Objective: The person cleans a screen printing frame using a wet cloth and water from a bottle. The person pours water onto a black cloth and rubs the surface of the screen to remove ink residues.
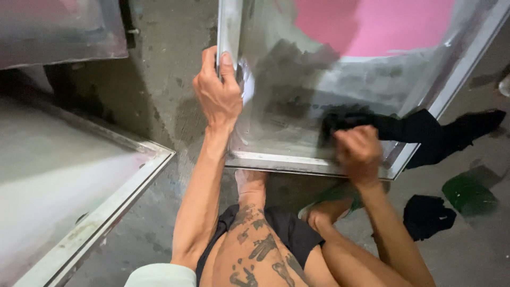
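Down on the concrete floor (159,90), a person crouches over a metal-framed screen (329,79) that fills the upper middle and right of the frame, its mesh grey and smeared, with a pink patch (372,26) toward the top. The left hand (218,90) grips the frame's left edge, fingers curled round the metal bar and thumb pressed on its face. The right hand (358,151), blurred, is clenched on a black rag (345,119) that lies against the mesh near the screen's lower right corner; the rag's dark cloth spills over the frame's right edge and onto the floor beyond. Just below the bottom bar of the frame, a bare foot (249,183) sits at centre, and the tattooed leg (260,250) runs down to the lower edge. A second foot in a green sandal (329,204) shows beneath the right forearm. Another black rag (425,215) lies bunched on the floor at lower right, near a dark green stain (470,194). A second screen (79,186) takes up the left side of the frame, its metal edge slanting toward the lower left, and the corner of a third (58,29) shows at upper left.
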